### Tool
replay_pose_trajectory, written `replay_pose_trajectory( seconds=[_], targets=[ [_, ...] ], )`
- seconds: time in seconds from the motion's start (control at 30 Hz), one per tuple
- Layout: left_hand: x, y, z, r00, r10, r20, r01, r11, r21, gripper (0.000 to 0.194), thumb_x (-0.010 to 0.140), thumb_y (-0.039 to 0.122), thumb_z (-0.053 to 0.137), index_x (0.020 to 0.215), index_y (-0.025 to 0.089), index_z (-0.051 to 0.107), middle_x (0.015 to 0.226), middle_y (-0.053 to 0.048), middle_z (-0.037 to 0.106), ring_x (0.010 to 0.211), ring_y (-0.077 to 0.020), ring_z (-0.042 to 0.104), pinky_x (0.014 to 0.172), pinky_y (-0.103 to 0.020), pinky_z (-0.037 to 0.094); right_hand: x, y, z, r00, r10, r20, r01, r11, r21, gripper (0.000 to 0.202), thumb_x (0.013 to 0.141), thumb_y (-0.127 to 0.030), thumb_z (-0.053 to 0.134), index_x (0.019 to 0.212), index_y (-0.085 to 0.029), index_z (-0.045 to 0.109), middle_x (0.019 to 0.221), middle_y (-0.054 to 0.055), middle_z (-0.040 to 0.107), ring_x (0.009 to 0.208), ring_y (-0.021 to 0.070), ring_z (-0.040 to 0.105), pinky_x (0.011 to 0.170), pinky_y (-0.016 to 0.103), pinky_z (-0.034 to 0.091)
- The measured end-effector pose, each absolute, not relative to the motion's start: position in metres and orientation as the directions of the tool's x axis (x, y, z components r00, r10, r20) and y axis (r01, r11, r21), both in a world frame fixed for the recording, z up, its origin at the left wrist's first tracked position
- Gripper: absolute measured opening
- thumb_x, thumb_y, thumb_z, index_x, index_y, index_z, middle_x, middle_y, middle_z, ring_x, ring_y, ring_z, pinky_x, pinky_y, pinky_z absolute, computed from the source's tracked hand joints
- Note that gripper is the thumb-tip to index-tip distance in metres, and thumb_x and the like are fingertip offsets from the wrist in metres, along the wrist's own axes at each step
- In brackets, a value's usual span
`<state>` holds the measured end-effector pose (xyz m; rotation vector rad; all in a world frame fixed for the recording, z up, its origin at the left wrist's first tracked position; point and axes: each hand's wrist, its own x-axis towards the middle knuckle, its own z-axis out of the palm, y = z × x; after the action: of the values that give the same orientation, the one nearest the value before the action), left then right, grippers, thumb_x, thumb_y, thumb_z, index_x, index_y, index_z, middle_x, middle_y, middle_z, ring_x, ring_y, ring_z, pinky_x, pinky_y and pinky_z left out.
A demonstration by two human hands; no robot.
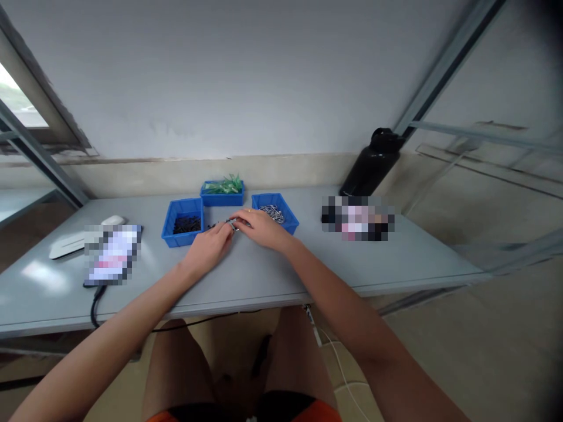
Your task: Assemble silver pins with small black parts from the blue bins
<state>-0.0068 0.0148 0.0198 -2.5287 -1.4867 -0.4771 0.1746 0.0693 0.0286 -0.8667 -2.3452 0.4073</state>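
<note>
My left hand (212, 246) and my right hand (264, 227) meet over the middle of the table, fingertips almost touching. The fingers of both are closed around something small, a glint of metal and pale green that I cannot make out. Just left of my left hand stands a blue bin (172, 240) with small black pieces (187, 225). Partly behind my right hand is a second blue bin (288, 214) holding silvery metal pieces (273, 213). Farther back, against the wall, a third blue bin (223, 200) is heaped with green translucent pieces (226, 185).
A phone (115, 255) with a black cable (94, 302) lies at the left, beside a white rounded object (113, 221). To the right stand a black bottle (370, 167) and a blurred-out item (357, 219). Metal frame posts rise at both ends of the grey table (352, 266).
</note>
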Motion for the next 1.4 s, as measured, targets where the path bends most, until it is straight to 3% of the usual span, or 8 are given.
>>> replay_pose_trajectory(
  seconds=[0.2,0.63,0.93,1.2,1.4],
  targets=[
    [-0.011,0.017,0.015,0.477,0.764,0.435,0.84,-0.541,0.029,0.015,0.095,0.017,0.039,0.089,0.018,0.053,0.087,-0.004,0.062,0.071,-0.0129,0.059,0.061,-0.022,0.044,0.173,0.068,0.03,-0.639,0.642,0.424,0.461,0.761,-0.457,0.019,0.095,-0.02,0.049,0.096,-0.019,0.068,0.093,0.005,0.068,0.091,0.0172,0.06,0.081,0.029,0.043],
    [-0.019,0.024,0.015,0.393,0.75,0.532,0.806,-0.56,0.193,0.014,0.092,0.02,0.043,0.082,0.019,0.052,0.081,-0.003,0.06,0.069,-0.0128,0.056,0.061,-0.023,0.043,0.178,0.065,0.035,-0.64,0.673,0.37,0.476,0.726,-0.497,0.019,0.09,-0.02,0.052,0.096,-0.018,0.07,0.084,0.003,0.07,0.079,0.0156,0.061,0.074,0.027,0.042],
    [-0.016,0.021,0.022,0.312,0.769,0.558,0.763,-0.553,0.335,0.019,0.093,0.029,0.049,0.103,0.018,0.059,0.087,-0.004,0.066,0.062,-0.0118,0.055,0.067,-0.026,0.047,0.181,0.067,0.036,-0.617,0.662,0.424,0.453,0.74,-0.497,0.023,0.095,-0.024,0.047,0.101,-0.019,0.069,0.092,0.004,0.071,0.082,0.0153,0.061,0.077,0.027,0.041],
    [-0.021,0.023,0.025,0.291,0.719,0.631,0.759,-0.576,0.305,0.022,0.094,0.029,0.046,0.092,0.017,0.064,0.078,-0.003,0.064,0.066,-0.0131,0.056,0.068,-0.026,0.048,0.182,0.066,0.038,-0.566,0.692,0.448,0.458,0.716,-0.527,0.024,0.096,-0.031,0.048,0.101,-0.02,0.069,0.091,0.003,0.071,0.079,0.0143,0.06,0.074,0.026,0.041],
    [-0.022,0.021,0.029,0.275,0.685,0.675,0.762,-0.583,0.282,0.025,0.096,0.033,0.045,0.095,0.018,0.066,0.079,-0.004,0.065,0.073,-0.0148,0.059,0.071,-0.027,0.048,0.182,0.068,0.036,-0.575,0.683,0.449,0.468,0.726,-0.504,0.024,0.096,-0.027,0.046,0.103,-0.021,0.069,0.093,0.004,0.071,0.082,0.0149,0.061,0.076,0.027,0.042]
  ],
)
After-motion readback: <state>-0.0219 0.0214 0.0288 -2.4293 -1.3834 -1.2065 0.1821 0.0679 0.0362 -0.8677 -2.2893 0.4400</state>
